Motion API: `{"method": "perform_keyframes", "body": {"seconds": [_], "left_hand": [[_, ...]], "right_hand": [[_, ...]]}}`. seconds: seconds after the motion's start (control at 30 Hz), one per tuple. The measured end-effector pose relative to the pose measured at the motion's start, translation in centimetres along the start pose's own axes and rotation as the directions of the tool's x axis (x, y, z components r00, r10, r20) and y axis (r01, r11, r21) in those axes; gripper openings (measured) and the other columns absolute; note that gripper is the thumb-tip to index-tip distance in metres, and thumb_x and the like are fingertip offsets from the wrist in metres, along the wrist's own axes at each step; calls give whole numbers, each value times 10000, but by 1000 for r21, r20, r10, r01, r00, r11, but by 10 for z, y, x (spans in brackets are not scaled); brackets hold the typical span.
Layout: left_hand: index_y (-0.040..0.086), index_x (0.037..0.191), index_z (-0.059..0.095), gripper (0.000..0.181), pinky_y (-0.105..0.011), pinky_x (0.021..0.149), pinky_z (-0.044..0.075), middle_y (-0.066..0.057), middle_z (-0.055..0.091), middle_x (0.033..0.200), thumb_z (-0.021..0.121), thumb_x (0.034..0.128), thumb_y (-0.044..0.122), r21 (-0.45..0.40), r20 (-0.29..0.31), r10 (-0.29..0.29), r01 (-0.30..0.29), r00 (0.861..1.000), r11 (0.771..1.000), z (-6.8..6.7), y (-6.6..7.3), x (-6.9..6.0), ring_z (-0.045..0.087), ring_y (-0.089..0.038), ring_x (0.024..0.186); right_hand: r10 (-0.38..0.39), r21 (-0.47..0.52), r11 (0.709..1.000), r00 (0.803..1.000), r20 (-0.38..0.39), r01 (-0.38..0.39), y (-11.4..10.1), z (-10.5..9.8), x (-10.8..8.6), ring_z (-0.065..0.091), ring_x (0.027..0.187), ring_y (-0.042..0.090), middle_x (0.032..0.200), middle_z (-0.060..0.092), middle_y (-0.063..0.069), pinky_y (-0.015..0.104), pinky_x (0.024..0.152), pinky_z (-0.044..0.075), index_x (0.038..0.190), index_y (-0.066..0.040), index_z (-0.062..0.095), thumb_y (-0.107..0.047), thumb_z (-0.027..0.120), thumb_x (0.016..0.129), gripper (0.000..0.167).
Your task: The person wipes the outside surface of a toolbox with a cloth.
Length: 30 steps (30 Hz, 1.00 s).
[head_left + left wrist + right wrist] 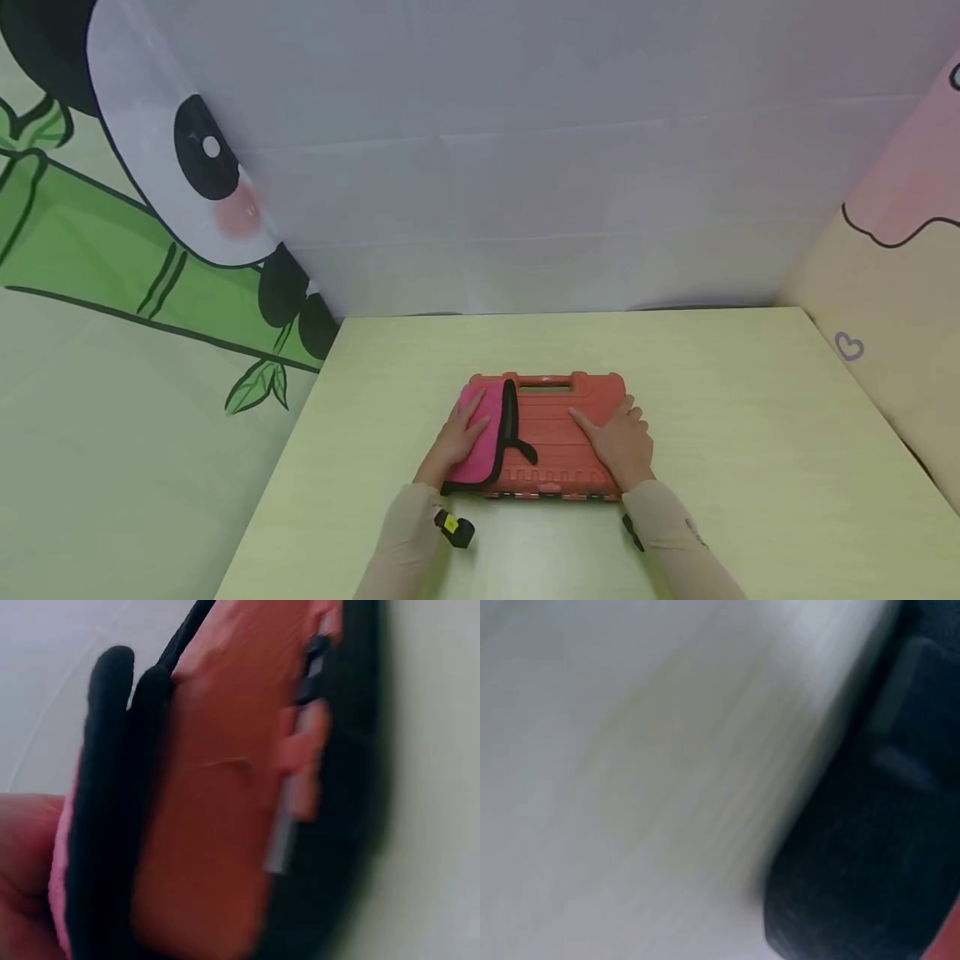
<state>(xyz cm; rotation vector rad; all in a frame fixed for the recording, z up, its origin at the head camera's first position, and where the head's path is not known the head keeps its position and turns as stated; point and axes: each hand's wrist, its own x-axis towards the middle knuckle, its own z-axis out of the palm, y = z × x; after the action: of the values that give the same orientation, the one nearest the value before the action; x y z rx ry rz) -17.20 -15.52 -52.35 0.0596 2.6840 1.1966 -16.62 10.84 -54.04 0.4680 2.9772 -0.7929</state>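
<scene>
Printed backdrop (75,225): far left, showing green bamboo and a panda head with a dark eye and a pink cheek.
Left sleeve (401,542): pale, with a small black wrist device (456,529) bearing a yellow label at the cuff.
Left grip (453,440): released — the person's thumb and forefinger lie straight and spread, touching the top of the pink pouch (482,457).
Pink pouch: edged in black, with a loose black strap (528,452) pointing right; it rests over the left part of the carry case (570,458).
Carry case: orange-red plastic, lying flat mid-width on the pale counter (750,400); its handle (543,377) faces away from the person, and the left wrist view shows latches (296,750) beside a dark lower shell (341,780).
Grey-lilac sheet (525,167): creased, hanging behind the counter.
Right grip (624,443): grasping the carry case at its right edge — thumb stretched across the top, fingers bent along the side.
Right sleeve (678,537): pale, a dark strip partly visible at its cuff.
Right wrist view: blurred; a dark shape (862,862) beside a pale surface.
Right wall (892,333): beige, with a pink print above a small purple heart (849,346).
</scene>
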Motion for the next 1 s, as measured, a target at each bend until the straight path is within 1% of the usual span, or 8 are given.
{"method": "perform_keyframes", "body": {"seconds": [0.23,0.33,0.4,0.5,0.63,0.77,0.9,1.0], "left_hand": [[199,1475,205,569,-556,974,351,-271,249,1462,442,964,281,54,31,-30,28,999,998,-11,10,36,333,-452,1291],[189,1475,209,564,-525,961,369,-250,308,1443,439,966,266,60,38,-65,63,997,996,-16,14,46,389,-406,1252],[188,1473,218,554,-502,954,380,-230,345,1433,434,969,267,74,36,-80,77,996,994,-18,16,51,416,-376,1236],[178,1467,240,539,-504,946,388,-218,382,1417,431,970,257,75,13,-72,71,997,995,-18,17,55,437,-373,1227],[168,1460,261,525,-535,974,374,-218,396,1408,428,972,265,82,-59,-6,11,998,997,-10,14,55,412,-393,1263],[143,1455,268,520,-559,1001,343,-222,383,1413,425,973,260,59,-135,44,-36,990,998,-1,11,51,379,-403,1287],[116,1451,261,524,-569,1008,331,-250,353,1419,428,972,249,49,-166,45,-38,985,998,6,13,44,361,-425,1289],[127,1455,250,535,-589,1001,326,-269,317,1431,433,969,261,47,-165,35,-28,986,998,10,14,34,348,-453,1287]], "right_hand": [[-5,-4,1000,1000,-6,5,-2,0,4,529,807,379,966,460,252,439,561,467,1286,93,243,-807,422,709,1084],[-6,-4,1000,1000,-1,6,-2,0,5,532,832,389,984,462,256,450,580,474,1304,92,234,-817,405,708,1101],[-2,-5,1000,1000,7,2,-3,0,5,528,871,408,1032,458,273,471,612,481,1336,91,209,-818,396,712,1118],[10,-12,1000,1000,17,-10,-4,-1,5,517,908,436,1103,444,297,498,650,481,1371,91,174,-808,387,729,1125],[27,-31,999,1000,14,-27,-4,-3,8,520,869,447,1112,440,305,504,641,476,1376,87,168,-786,386,754,1094],[28,-37,999,1000,2,-28,-4,-5,11,525,805,440,1071,444,300,496,606,470,1351,89,186,-756,396,776,1043],[26,-27,999,1000,-3,-26,-4,-8,13,517,781,426,1045,440,299,489,597,465,1318,104,212,-733,410,788,1011],[21,-16,1000,1000,-6,-21,-2,-9,14,509,763,415,1018,437,297,485,586,457,1295,116,223,-717,413,801,987]]}}
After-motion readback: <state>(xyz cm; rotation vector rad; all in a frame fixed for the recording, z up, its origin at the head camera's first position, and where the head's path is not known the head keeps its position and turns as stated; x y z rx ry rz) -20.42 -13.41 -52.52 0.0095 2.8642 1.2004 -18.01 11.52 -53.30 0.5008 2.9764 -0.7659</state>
